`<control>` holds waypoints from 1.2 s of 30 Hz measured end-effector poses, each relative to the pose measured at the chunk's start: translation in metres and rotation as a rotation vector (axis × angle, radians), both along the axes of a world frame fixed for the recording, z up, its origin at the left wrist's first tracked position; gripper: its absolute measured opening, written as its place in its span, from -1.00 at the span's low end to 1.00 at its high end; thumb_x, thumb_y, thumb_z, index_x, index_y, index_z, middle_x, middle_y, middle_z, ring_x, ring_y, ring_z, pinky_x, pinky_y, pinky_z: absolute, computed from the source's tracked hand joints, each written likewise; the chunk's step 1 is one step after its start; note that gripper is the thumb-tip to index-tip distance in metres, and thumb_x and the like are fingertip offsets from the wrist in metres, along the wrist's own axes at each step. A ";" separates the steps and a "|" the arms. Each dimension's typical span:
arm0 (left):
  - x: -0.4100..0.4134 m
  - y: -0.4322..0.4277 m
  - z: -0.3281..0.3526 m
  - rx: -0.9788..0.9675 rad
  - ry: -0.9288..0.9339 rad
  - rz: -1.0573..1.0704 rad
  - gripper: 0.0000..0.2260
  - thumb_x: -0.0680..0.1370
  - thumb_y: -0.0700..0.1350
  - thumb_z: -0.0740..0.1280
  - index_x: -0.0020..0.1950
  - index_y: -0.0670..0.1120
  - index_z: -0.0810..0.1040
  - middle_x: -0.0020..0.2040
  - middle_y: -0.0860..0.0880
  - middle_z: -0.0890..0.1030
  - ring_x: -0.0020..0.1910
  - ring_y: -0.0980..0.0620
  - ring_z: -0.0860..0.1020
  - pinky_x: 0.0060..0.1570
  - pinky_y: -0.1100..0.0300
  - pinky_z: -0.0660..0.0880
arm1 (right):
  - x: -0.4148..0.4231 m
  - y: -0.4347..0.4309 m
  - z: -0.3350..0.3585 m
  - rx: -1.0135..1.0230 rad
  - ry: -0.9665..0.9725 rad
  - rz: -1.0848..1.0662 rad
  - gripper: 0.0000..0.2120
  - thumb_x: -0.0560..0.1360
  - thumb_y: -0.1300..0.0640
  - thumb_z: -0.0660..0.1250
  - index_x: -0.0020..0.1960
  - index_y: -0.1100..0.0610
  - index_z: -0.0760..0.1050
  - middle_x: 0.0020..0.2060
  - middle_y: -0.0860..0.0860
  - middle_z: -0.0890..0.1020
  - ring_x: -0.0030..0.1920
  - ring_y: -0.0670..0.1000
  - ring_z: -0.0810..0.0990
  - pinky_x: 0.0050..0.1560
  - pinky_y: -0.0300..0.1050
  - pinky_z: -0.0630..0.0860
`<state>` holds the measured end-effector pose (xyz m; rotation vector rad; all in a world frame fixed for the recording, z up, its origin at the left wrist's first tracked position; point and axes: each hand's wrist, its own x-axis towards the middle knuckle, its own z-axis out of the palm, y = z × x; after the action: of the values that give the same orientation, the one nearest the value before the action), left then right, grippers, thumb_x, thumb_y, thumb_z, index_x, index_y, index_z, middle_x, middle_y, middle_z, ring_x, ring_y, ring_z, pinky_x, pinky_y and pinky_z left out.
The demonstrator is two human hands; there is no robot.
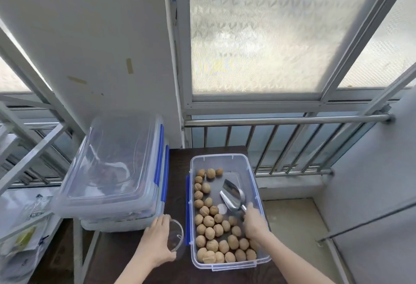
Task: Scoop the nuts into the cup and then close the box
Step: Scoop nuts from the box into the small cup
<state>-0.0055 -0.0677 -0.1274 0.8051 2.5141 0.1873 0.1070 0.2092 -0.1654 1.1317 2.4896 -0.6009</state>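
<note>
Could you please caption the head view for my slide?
Right hand holds a metal scoop in the open walnut box; left hand grips the clear cup.

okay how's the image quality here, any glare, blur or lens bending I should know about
Head view: strong backlight through the frosted window, washed out near its middle; wide-angle bending bows the window frames and railing; the right hand on the metal scoop looks slightly motion-blurred; the walnuts read clearly.

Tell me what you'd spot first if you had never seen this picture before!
First, the heap of round tan walnuts in the open clear plastic box on the dark table. Then the shiny metal scoop, empty, held by the right hand inside that box. Left of it, the left hand grips a clear plastic cup.
</note>
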 end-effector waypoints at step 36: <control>0.007 -0.005 -0.006 0.367 -0.139 0.398 -0.17 0.13 0.05 0.55 0.35 0.04 0.32 0.31 0.07 0.48 0.25 0.04 0.51 0.16 0.15 0.48 | 0.006 -0.050 -0.039 -0.588 0.303 -0.216 -0.84 0.42 0.03 0.27 -0.30 0.05 0.43 -0.60 -0.13 0.39 -0.51 -0.15 0.34 -0.45 -0.22 0.25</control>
<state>0.0016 -0.0723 -0.1338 0.3910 2.5117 0.8279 0.1127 0.1592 -0.2042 1.1297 2.1766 -1.5417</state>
